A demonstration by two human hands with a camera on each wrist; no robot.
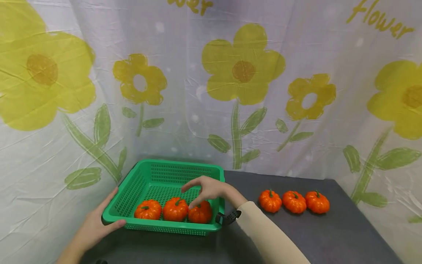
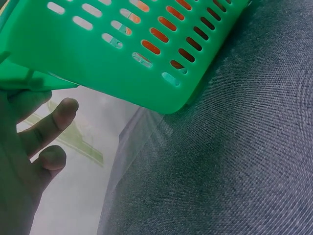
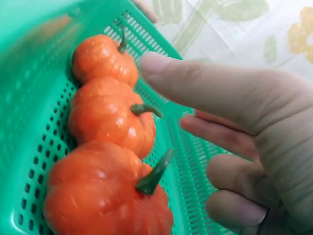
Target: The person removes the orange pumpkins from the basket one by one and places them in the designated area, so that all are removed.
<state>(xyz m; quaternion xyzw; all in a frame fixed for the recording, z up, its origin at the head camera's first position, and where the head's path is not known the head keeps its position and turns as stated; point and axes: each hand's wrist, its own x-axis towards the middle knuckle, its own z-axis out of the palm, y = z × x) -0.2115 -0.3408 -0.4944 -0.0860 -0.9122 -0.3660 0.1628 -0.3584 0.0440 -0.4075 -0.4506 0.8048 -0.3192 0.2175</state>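
A green plastic basket (image 1: pixel 165 228) with slotted walls stands on the dark table. Three small orange pumpkins with green stems line its near side: a left pumpkin (image 1: pixel 147 209), a middle pumpkin (image 1: pixel 176 209) and a right pumpkin (image 1: pixel 202 214). My left hand (image 1: pixel 95 223) holds the basket's near left corner, thumb along the front rim and fingers at the left side; two of its fingers hang free below the rim in the left wrist view. Over the right pumpkins hovers my right hand (image 1: pixel 206 189), thumb and fingers spread apart, nothing between them.
On the dark grey table (image 1: pixel 263 234), right of the basket, three more pumpkins (image 1: pixel 294 202) sit in a row. A white curtain (image 1: pixel 184 110) printed with yellow flowers hangs behind and along both sides. A black wristband (image 1: pixel 230 217) circles the right wrist.
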